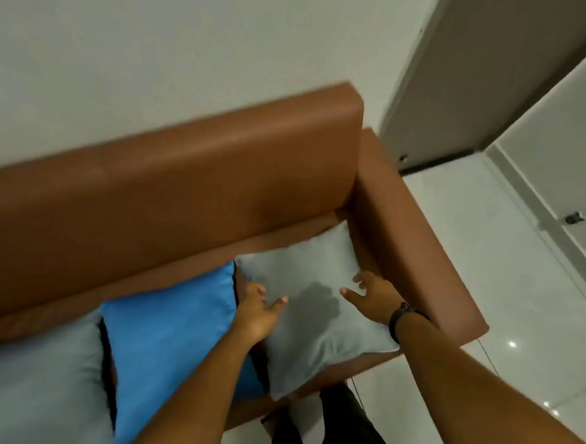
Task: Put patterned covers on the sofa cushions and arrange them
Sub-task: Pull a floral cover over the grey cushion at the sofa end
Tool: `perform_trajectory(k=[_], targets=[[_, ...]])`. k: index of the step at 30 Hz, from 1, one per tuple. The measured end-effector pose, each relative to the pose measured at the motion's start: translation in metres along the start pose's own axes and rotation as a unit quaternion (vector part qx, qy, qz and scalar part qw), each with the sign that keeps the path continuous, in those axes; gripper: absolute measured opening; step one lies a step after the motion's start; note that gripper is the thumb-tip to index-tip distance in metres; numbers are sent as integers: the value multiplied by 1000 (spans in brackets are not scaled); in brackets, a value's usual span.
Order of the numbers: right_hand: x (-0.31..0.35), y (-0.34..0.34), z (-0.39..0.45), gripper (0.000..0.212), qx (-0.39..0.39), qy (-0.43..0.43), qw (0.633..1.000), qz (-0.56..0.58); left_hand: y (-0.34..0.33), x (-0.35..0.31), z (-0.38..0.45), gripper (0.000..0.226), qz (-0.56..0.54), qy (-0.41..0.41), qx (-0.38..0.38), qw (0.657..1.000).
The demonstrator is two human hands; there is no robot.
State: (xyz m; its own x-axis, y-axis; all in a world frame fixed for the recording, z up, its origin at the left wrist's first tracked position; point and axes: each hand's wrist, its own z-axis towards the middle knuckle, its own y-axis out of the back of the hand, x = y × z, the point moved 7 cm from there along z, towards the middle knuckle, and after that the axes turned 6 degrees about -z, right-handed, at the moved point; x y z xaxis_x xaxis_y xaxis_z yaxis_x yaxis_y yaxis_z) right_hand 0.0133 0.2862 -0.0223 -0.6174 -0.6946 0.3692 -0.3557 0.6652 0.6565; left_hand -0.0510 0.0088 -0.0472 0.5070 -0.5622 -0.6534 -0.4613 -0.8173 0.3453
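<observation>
Cushions: 3 on brown sofa (179, 180) seat. Grey cushion (310, 310) lies at seat's right end against the armrest; blue cushion (168, 336) beside it, second grey cushion (44, 391) leftmost. Left hand (256, 313) and right hand (372, 299) spread wide, flanking the right-end cushion, gripping nothing.

You've got a brown leather sofa (186, 180) against a plain white wall (137, 53), glossy white floor tiles (496, 312), grey door (501, 54) on your right.
</observation>
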Motion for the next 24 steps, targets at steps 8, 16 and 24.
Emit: perform_trajectory(k=[8, 16, 24], targets=[[-119, -92, 76, 124, 48, -156, 983, 82, -76, 113, 45, 87, -50, 150, 18, 987], [-129, -100, 101, 108, 29, -128, 982, 137, -82, 115, 56, 86, -70, 131, -30, 988], [-66, 56, 64, 64, 48, -47, 984, 164, 3, 25, 43, 68, -124, 168, 47, 977]])
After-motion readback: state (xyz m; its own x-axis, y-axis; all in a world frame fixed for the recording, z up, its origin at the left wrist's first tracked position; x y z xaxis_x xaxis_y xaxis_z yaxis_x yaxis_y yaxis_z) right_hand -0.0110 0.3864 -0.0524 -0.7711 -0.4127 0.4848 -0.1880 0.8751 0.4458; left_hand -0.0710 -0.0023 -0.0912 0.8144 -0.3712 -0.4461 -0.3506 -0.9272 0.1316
